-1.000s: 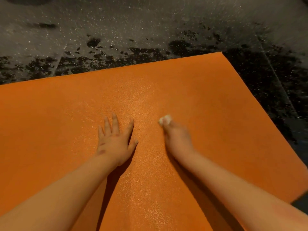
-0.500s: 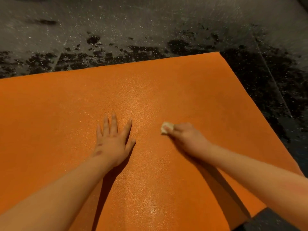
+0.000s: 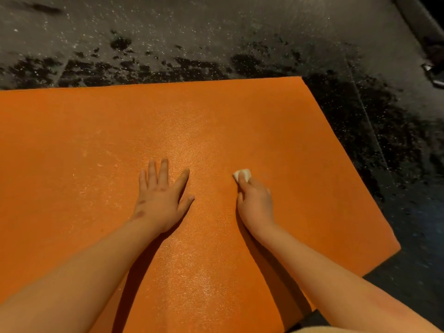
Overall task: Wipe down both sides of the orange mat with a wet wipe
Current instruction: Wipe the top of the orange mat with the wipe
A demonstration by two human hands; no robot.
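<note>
The orange mat (image 3: 240, 121) lies flat on a dark floor and fills most of the view; its far right corner shows at the upper right. My left hand (image 3: 161, 198) rests flat on the mat with fingers spread, palm down. To its right, my right hand (image 3: 255, 203) grips a small bunched white wet wipe (image 3: 242, 174) and presses it onto the mat; only the wipe's front end shows past the fingers. A faint wet sheen marks the mat between and in front of both hands.
Dark speckled floor (image 3: 216, 32) with black wet-looking patches runs behind the mat and along its right edge. A dark object with a pale edge (image 3: 434, 73) sits at the far right border.
My right hand with the wipe swung right and its wrist turned, then came back to point forward near where it began. The left hand stayed flat in place.
</note>
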